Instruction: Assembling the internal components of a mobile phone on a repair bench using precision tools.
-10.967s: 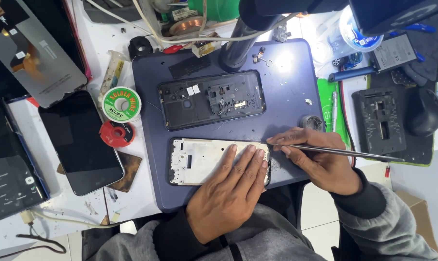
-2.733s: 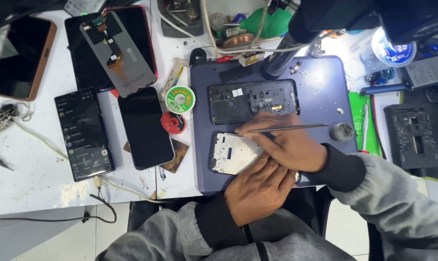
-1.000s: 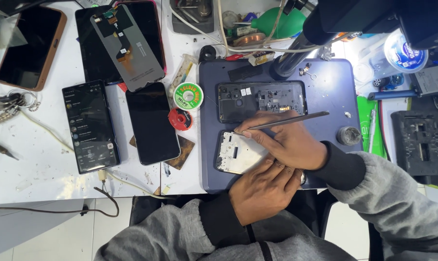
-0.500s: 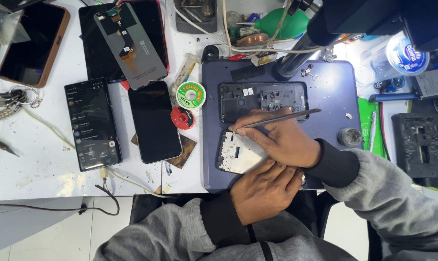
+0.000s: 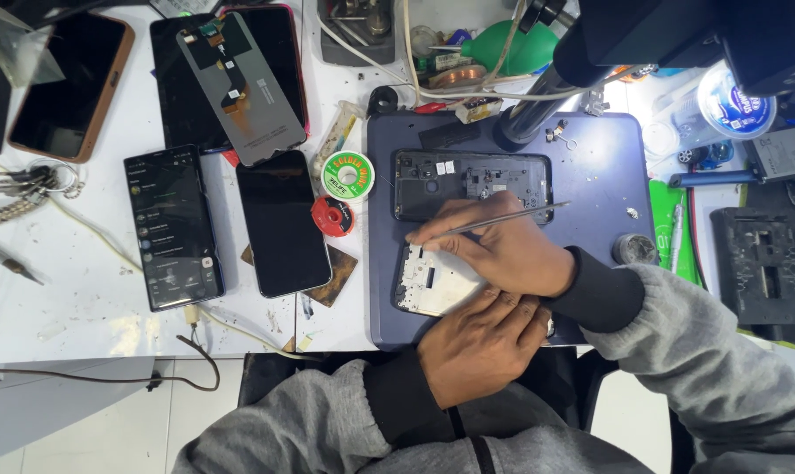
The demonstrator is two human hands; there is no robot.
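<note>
Fingers point(image 5: 433, 235) of the right hand point(image 5: 503, 254) are pinched shut on a metal tool point(image 5: 503, 215), tip at the white phone frame point(image 5: 428, 283) on the blue mat point(image 5: 590, 184). The left hand point(image 5: 481, 347) is laid flat on the frame's lower edge.

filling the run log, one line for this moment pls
right hand: tweezers on white phone frame | left hand: steadies frame | mat

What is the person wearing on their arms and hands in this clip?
Both arms wear loose grey sweatshirt sleeves over a black underlayer whose tight cuffs show at the wrists. The left hand and right hand are bare: no gloves, rings or watch visible.
</note>
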